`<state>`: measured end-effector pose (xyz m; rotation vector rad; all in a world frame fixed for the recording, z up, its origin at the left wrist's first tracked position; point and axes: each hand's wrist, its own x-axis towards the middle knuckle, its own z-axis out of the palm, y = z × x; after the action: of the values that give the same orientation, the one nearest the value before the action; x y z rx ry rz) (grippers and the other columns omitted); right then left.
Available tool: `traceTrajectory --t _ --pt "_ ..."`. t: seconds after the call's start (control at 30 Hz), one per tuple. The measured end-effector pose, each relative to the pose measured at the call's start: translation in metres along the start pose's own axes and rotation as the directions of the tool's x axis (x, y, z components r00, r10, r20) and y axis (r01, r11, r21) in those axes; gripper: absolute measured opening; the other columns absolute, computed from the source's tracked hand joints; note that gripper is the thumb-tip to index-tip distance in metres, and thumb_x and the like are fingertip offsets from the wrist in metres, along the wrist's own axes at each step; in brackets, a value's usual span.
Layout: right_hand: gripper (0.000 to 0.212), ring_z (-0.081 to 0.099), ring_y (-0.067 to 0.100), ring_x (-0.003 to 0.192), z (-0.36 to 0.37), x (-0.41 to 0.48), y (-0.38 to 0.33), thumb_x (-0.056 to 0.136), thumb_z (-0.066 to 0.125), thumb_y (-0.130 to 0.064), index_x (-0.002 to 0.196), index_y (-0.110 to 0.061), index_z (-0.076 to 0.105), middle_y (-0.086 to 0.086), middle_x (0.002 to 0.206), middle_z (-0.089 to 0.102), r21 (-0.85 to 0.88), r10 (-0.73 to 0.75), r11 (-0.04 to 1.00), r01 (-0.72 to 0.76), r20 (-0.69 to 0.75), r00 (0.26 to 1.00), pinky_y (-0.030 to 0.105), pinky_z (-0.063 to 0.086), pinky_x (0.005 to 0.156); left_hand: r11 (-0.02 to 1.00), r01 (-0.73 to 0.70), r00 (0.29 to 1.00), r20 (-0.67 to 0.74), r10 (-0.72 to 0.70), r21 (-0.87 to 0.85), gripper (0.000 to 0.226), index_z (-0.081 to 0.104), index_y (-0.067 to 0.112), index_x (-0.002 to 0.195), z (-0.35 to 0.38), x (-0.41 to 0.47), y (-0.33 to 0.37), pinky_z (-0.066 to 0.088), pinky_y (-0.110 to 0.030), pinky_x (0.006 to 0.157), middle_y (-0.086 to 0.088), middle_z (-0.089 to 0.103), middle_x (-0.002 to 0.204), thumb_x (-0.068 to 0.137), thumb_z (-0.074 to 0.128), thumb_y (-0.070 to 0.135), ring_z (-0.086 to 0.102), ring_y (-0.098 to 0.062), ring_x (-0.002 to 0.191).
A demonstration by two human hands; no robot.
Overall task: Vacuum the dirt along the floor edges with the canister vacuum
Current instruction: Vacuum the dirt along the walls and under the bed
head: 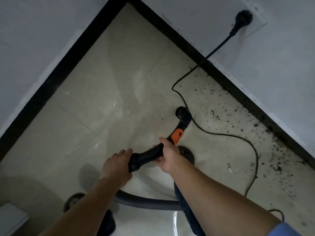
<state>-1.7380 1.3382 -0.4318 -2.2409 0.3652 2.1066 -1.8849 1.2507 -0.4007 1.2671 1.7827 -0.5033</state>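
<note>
Right hand [167, 156] grip mid-handle [146, 156].

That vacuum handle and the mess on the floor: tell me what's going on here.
A person holds the black vacuum handle in both hands: the right hand grips its middle, the left hand its hose end. The open nozzle end hangs above the pale floor. Dark dirt lies scattered along the black baseboard on the right. The power cord snakes across the floor from a wall plug.

White wall socket plate [254, 23]; pale box [10, 217] bottom-left.
</note>
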Motion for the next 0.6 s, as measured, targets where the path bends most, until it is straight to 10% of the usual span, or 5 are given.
traceTrajectory --t 0.6 --pt "0.038 0.054 0.021 0.054 0.132 0.026 0.127 0.093 0.067 -0.036 0.113 -0.006 0.055 0.008 0.07 0.053 0.306 -0.174 0.937 0.165 0.0 0.985 0.032 0.051 0.054 0.99 -0.096 0.992 0.068 0.103 -0.101 0.038 0.037 0.019 0.089 0.023 -0.019 -0.147 0.046 -0.028 0.061 -0.001 0.055 0.091 0.074 0.071 0.018 0.057 -0.018 0.077"
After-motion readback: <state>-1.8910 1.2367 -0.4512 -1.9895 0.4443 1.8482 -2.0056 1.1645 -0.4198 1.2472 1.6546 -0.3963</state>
